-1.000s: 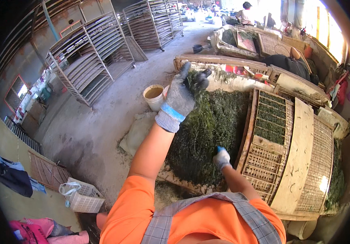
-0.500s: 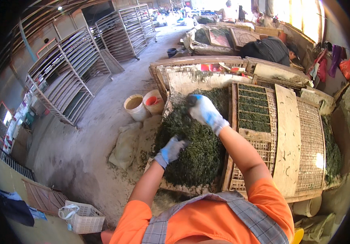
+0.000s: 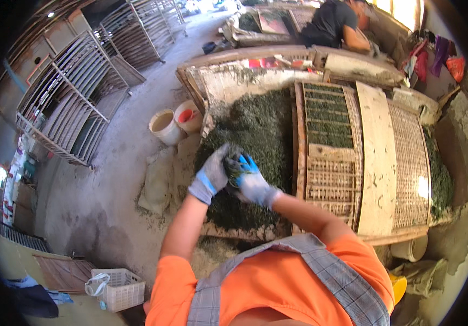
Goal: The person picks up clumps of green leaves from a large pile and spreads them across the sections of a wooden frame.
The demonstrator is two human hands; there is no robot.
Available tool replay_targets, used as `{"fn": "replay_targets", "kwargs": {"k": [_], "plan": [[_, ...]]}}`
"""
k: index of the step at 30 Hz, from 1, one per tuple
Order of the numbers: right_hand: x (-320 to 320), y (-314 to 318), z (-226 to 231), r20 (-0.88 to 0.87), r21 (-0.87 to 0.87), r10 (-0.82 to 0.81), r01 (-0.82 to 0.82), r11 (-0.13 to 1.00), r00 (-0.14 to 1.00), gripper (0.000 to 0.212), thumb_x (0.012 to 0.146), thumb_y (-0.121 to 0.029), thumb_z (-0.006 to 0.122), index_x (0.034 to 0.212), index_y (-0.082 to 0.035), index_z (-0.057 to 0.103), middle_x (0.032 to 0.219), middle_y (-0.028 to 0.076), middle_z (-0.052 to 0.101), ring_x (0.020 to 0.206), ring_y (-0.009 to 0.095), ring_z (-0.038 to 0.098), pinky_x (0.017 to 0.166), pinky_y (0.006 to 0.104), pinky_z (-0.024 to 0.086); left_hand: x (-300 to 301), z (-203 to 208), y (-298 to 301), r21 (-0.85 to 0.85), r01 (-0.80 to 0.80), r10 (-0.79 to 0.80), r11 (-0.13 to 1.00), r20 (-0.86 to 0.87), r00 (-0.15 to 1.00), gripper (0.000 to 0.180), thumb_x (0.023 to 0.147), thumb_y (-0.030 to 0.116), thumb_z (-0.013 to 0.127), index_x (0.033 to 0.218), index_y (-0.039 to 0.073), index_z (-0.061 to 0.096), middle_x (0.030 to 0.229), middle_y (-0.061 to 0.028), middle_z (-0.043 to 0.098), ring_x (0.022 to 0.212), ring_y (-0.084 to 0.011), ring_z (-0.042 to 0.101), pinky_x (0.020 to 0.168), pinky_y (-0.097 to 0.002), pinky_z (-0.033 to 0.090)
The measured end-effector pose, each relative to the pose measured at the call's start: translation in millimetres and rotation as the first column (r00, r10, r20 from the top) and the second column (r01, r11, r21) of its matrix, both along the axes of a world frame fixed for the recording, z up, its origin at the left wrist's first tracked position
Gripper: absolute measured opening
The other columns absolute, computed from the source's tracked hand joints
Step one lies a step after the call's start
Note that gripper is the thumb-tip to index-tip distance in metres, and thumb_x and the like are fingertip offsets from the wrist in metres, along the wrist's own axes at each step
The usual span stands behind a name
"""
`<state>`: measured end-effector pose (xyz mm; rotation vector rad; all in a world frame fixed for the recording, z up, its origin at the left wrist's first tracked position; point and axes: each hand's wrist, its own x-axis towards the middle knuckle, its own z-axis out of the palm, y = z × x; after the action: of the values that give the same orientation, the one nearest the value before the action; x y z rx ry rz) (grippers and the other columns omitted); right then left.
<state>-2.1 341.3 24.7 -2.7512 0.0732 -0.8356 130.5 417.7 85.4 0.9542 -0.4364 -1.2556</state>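
Note:
My left hand (image 3: 212, 173), in a grey and blue glove, and my right hand (image 3: 253, 183), in a whiter glove with blue fingertips, are brought together in front of me. Between them they press a clump of dark green shredded leaves (image 3: 234, 168), partly hidden by the fingers. Under and beyond them spreads a loose pile (image 3: 261, 117) of the same dark green shreds. To its right lies a wooden slatted frame (image 3: 330, 154); green shreds (image 3: 326, 111) fill the gaps in its far half.
A plain board (image 3: 376, 163) and a woven mat (image 3: 409, 163) lie right of the frame. Two buckets (image 3: 164, 127) stand left of the pile. Tall slatted racks (image 3: 76, 98) are farther left, a white crate (image 3: 122, 288) at lower left. A co-worker (image 3: 329, 27) bends over another bench behind.
My right hand has come back from the far part of the pile to meet my left. A clump is now between both hands. The view has shifted; the co-worker has risen somewhat.

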Motion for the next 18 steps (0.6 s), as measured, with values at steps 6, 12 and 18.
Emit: {"fn": "replay_targets", "kwargs": {"k": [6, 12, 18], "plan": [[48.3, -31.8, 53.7, -0.253, -0.1, -0.247, 0.229, 0.968, 0.935, 0.062, 0.075, -0.023, 0.068, 0.135, -0.015, 0.055, 0.144, 0.015, 0.047, 0.131, 0.036, 0.043, 0.109, 0.0481, 0.036, 14.7, 187.8, -12.1, -0.113, -0.056, 0.121, 0.992, 0.736, 0.666, 0.025, 0.093, 0.024, 0.049, 0.1, 0.004, 0.063, 0.098, -0.0092, 0.065, 0.086, -0.0197, 0.059, 0.076, -0.0328, 0.053], [11.7, -3.5, -78.4, -0.264, 0.189, -0.172, 0.226, 0.956, 0.949, 0.024, 0.077, -0.002, 0.054, 0.092, -0.007, 0.071, 0.088, 0.021, 0.066, 0.085, 0.039, 0.062, 0.071, 0.0479, 0.049, 177.8, 328.0, -21.0, -0.161, 0.15, -0.009, 0.975, 0.651, 0.759, 0.028, 0.095, 0.013, 0.045, 0.115, 0.003, 0.062, 0.117, -0.0116, 0.067, 0.091, -0.0188, 0.065, 0.079, -0.0323, 0.054], [-61.1, -17.3, -165.0, -0.756, 0.434, -0.025, 0.529, 0.729, 0.654, 0.022, 0.085, -0.022, 0.058, 0.09, -0.006, 0.072, 0.095, 0.022, 0.069, 0.093, 0.037, 0.067, 0.08, 0.044, 0.054, 144.4, 448.0, 4.9, -0.422, 0.433, -0.038, 0.796, 0.68, 0.733, 0.016, 0.094, 0.014, 0.049, 0.099, 0.005, 0.061, 0.075, -0.0012, 0.064, 0.062, -0.0114, 0.061, 0.055, -0.0264, 0.05]]}}
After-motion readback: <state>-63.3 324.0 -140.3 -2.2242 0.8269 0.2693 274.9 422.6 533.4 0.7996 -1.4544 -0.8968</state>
